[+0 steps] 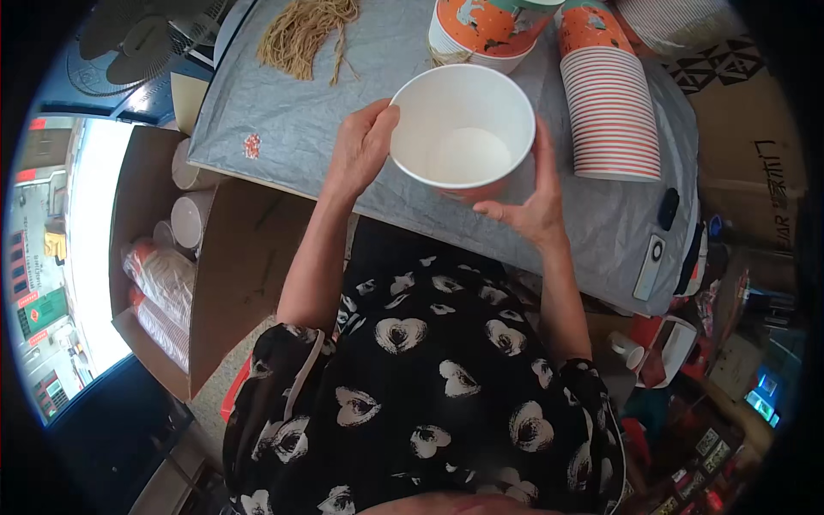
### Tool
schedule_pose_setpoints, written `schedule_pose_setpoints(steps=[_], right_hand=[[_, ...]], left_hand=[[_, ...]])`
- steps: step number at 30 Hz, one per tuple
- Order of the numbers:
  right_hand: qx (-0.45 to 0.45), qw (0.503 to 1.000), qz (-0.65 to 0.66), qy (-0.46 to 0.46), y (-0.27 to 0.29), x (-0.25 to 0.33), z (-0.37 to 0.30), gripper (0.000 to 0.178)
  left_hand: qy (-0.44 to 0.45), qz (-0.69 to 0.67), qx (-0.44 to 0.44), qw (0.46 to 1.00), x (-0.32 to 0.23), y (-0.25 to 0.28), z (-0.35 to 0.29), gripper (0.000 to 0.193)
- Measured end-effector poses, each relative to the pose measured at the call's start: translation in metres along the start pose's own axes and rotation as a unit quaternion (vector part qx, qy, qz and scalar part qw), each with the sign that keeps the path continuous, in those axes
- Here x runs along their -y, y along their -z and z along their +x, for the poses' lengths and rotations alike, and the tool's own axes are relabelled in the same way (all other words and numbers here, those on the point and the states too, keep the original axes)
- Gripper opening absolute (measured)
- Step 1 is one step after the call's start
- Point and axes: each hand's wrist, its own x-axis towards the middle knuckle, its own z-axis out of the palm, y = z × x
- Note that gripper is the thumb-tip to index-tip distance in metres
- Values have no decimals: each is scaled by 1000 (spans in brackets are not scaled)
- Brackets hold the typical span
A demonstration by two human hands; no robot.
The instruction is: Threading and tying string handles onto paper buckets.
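A large round paper bucket (468,154), white inside with a rolled rim, is held tilted toward me over the grey-covered table (292,163). My left hand (365,146) grips it at the left side of the rim. My right hand (534,202) is curled round its right side, thumb low at the front, where a little of the orange-red outside shows. Inside, the bucket holds nothing. Just beyond stand orange printed buckets (489,30). To the right lies a long nested stack of paper buckets (614,112) with red-striped rims.
Straw-coloured twine (305,39) lies at the far left of the table. A small red-and-white patch (251,146) is near the left edge. A pale flat object (648,268) sits near the right corner. At left, an open cardboard box (232,266) holds wrapped cup stacks (161,283).
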Motion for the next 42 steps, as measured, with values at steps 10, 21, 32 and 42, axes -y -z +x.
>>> schedule_pose_setpoints(steps=[10,21,32,42], right_hand=[[13,894,372,-249,-12,-2,-8,118],[44,914,355,-190,-9,-5,-20,121],[112,916,332,-192,-10,13,-22,131],[82,953,248,-151,-5,13,-24,131]], left_hand=[[136,-131,81,979,-16,9,-25,62],[98,-126,186,969,24,4,-2,42],[10,-65,173,983,18,-18,7,36],[-18,-8,115,993,9,-27,13,27]])
